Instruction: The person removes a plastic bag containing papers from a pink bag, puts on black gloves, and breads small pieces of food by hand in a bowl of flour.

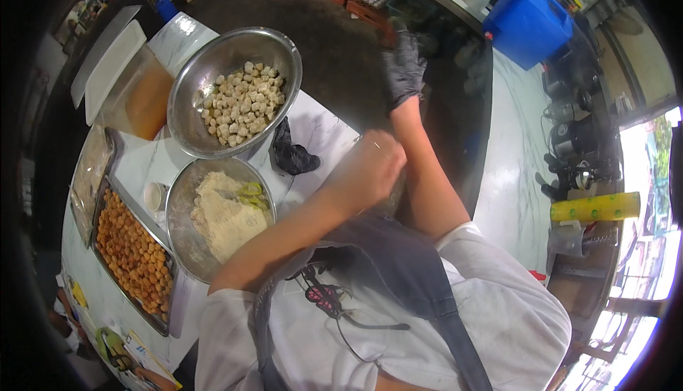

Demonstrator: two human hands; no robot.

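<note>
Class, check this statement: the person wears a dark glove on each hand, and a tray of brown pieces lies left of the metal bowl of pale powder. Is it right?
Not quite: the head view shows a dark glove on the right hand only; the left hand is bare. The tray of brown pieces does lie left of the metal bowl of pale powder.

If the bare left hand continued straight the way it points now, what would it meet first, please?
Probably the right forearm, which lies directly ahead of the left hand in this view; depth between them is unclear.
</note>
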